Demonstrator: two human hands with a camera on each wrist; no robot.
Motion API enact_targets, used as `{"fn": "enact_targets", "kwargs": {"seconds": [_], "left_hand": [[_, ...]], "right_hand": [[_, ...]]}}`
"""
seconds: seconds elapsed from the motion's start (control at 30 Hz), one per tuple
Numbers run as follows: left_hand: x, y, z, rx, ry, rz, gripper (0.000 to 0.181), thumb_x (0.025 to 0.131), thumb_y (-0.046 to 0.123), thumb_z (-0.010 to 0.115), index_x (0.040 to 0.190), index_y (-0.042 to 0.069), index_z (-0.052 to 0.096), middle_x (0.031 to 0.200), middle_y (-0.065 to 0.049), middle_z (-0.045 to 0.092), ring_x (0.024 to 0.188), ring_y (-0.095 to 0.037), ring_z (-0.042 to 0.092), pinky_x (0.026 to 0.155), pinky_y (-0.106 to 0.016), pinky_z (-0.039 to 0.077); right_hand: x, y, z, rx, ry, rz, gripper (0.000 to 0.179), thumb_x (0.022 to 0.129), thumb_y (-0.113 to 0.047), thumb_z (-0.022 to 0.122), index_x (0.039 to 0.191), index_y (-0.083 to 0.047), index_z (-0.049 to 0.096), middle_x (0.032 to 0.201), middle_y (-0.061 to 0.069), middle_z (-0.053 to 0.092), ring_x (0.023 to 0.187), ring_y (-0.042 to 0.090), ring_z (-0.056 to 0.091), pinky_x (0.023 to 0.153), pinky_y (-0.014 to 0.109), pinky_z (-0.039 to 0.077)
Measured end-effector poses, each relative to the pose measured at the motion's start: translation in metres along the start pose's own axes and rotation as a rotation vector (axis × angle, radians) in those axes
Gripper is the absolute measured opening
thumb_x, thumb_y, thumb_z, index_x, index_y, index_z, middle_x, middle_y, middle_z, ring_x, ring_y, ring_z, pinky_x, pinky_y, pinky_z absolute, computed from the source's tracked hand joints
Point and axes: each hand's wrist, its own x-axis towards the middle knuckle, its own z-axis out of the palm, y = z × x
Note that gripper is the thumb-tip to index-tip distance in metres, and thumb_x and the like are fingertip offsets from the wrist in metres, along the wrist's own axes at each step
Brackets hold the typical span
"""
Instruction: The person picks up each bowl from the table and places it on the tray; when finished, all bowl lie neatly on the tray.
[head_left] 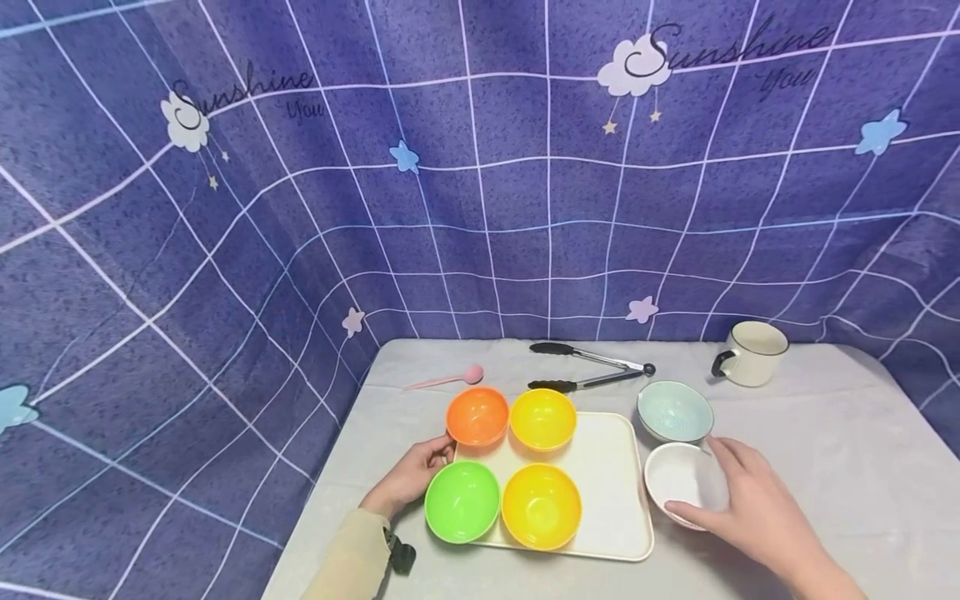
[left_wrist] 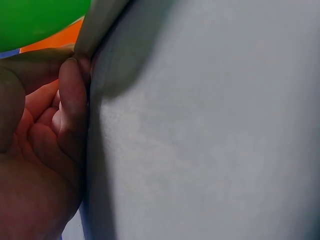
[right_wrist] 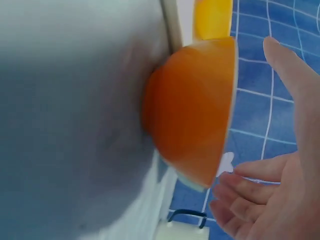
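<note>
My left hand pinches the left edge of a cream tray between thumb and fingers. On that tray sit an orange bowl, a green bowl and two yellow bowls. Right of the tray stands a bowl, white inside and orange outside. Over its right side is my right hand; thumb and fingers are spread, and the right wrist view shows them apart from the rim. Just behind it stands a pale blue bowl.
Black-handled tongs lie open behind the tray, with a pink spoon to their left. A cream mug with a black handle stands at the back right. A blue patterned curtain borders the table behind and at the left.
</note>
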Motion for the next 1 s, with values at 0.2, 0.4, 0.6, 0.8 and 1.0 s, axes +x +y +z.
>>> {"fn": "enact_targets", "kwargs": {"seconds": [0.2, 0.4, 0.6, 0.8, 1.0], "left_hand": [[-0.001, 0.0, 0.0, -0.011, 0.002, -0.015, 0.055, 0.097, -0.005, 0.06, 0.151, 0.003, 0.053, 0.099, 0.0, 0.06, 0.087, -0.012, 0.053, 0.076, -0.019, 0.048], [-0.001, 0.001, 0.002, -0.004, 0.018, -0.017, 0.055, 0.098, -0.004, 0.06, 0.152, 0.003, 0.052, 0.105, -0.003, 0.062, 0.093, -0.015, 0.054, 0.08, -0.02, 0.049], [-0.001, 0.002, 0.002, -0.01, 0.015, -0.022, 0.056, 0.098, -0.004, 0.061, 0.152, 0.002, 0.051, 0.108, -0.005, 0.062, 0.092, -0.014, 0.053, 0.078, -0.02, 0.049], [-0.002, 0.003, 0.002, -0.013, 0.012, -0.025, 0.057, 0.096, -0.005, 0.061, 0.152, 0.002, 0.052, 0.102, -0.004, 0.06, 0.084, -0.012, 0.051, 0.073, -0.019, 0.047], [-0.002, 0.003, 0.0, -0.016, 0.005, -0.013, 0.057, 0.095, -0.008, 0.06, 0.151, 0.0, 0.053, 0.098, -0.003, 0.057, 0.079, -0.011, 0.048, 0.069, -0.019, 0.045]], "right_hand": [[-0.012, 0.004, 0.008, 0.044, -0.023, 0.027, 0.114, 0.061, -0.062, 0.094, 0.138, 0.011, 0.054, 0.13, 0.032, 0.055, 0.119, 0.052, 0.05, 0.093, 0.068, 0.041], [-0.013, 0.005, 0.016, 0.06, -0.007, 0.03, 0.116, 0.058, -0.056, 0.098, 0.138, 0.014, 0.052, 0.132, 0.034, 0.052, 0.12, 0.054, 0.049, 0.092, 0.069, 0.042], [-0.016, 0.005, 0.019, 0.075, -0.019, 0.048, 0.125, 0.054, -0.057, 0.099, 0.141, 0.017, 0.048, 0.133, 0.037, 0.05, 0.121, 0.056, 0.047, 0.092, 0.07, 0.041], [-0.017, 0.007, 0.023, 0.064, 0.022, 0.027, 0.124, 0.051, -0.054, 0.1, 0.139, 0.016, 0.05, 0.129, 0.035, 0.053, 0.117, 0.053, 0.051, 0.09, 0.068, 0.044], [-0.015, 0.008, 0.025, 0.059, 0.042, 0.022, 0.122, 0.05, -0.051, 0.101, 0.139, 0.015, 0.051, 0.128, 0.033, 0.054, 0.115, 0.053, 0.052, 0.089, 0.067, 0.044]]}}
